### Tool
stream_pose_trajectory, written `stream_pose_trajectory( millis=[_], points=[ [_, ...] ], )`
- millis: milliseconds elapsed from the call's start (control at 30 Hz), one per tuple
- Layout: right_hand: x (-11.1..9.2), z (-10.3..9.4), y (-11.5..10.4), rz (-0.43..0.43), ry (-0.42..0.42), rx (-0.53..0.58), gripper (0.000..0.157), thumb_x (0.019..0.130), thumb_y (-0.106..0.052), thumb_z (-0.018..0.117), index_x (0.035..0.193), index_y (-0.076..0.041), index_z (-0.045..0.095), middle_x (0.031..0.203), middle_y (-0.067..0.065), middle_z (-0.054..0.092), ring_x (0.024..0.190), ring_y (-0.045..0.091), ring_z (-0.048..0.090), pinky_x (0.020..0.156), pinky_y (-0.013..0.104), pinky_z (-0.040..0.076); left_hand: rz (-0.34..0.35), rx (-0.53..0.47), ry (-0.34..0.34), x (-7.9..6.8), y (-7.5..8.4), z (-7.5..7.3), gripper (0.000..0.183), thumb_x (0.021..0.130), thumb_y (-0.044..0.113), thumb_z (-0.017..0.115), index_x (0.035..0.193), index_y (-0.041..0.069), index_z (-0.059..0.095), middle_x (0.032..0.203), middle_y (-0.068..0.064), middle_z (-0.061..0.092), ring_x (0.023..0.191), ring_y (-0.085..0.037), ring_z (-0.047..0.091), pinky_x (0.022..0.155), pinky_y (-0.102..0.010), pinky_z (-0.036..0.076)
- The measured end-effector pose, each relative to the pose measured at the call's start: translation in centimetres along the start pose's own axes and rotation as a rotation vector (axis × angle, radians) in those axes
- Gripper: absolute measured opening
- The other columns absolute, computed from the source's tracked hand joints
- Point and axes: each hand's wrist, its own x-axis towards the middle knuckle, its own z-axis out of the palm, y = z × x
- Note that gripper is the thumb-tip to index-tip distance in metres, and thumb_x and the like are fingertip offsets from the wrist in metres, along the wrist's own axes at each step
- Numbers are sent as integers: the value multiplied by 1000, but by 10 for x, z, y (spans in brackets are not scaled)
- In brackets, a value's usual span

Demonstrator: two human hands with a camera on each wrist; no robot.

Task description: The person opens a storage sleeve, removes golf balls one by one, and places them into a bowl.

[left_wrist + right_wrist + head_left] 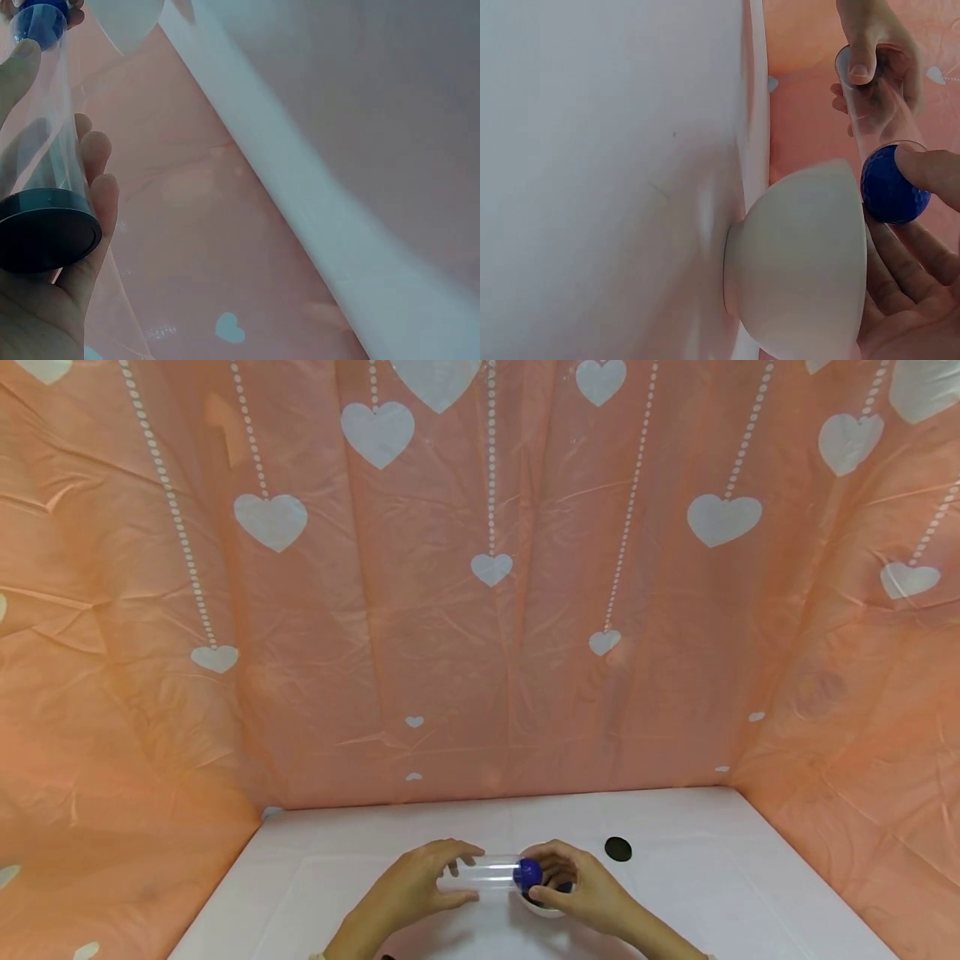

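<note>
My left hand [414, 883] holds a clear plastic tube [491, 872] lying sideways, its thumb and fingers curled round the wall. A black cap [49, 231] closes the tube's near end in the left wrist view. At the other end, my right hand [588, 889] pinches a dimpled blue golf ball [894, 184] between thumb and fingers. Part of the ball sits inside the tube's mouth. Beneath the right hand stands a white bowl [802, 262], with dark contents partly hidden by the hand in the head view.
A black round disc [618, 849] lies on the white tabletop [690, 877], right of the bowl and farther back. Orange sheeting with white hearts [491, 693] hangs behind the table and along both sides. A small dark thing [387, 957] shows at the front edge of the head view.
</note>
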Motion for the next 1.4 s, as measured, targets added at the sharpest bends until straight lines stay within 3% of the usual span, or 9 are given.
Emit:
stream_pose_trajectory(
  millis=[267, 400, 867, 1400],
  points=[
    [-1, -6, 1, 36, 16, -33, 37, 98, -18, 81, 131, -10, 69, 114, 5, 75, 100, 12, 70, 86, 28, 60, -59, -25, -13, 0, 0, -3, 46, 90, 29, 90, 132, 20, 72, 109, 12, 74, 91, -2, 64, 76, -24, 56],
    [0, -10, 1, 64, 48, -81, 35, 96, -19, 84, 127, -11, 70, 113, 3, 75, 100, 10, 69, 86, 29, 60, -49, -13, -5, 0, -2, -3, 47, 90, 31, 90, 132, 20, 72, 108, 12, 74, 91, -1, 64, 76, -24, 56],
    [2, -21, 7, -35, 136, -178, 37, 92, -14, 86, 123, -5, 69, 108, 7, 78, 93, 12, 72, 82, 32, 61, -24, 10, 19, 0, -5, -4, 47, 90, 34, 90, 131, 20, 72, 107, 13, 74, 90, -1, 64, 76, -24, 56],
    [2, -23, 11, 12, 194, -409, 37, 90, -23, 90, 120, -17, 70, 104, -10, 76, 95, 9, 69, 85, 33, 58, -49, 1, -4, 0, -6, -3, 47, 92, 37, 88, 132, 19, 71, 108, 13, 74, 91, -1, 64, 76, -24, 56]
  ],
)
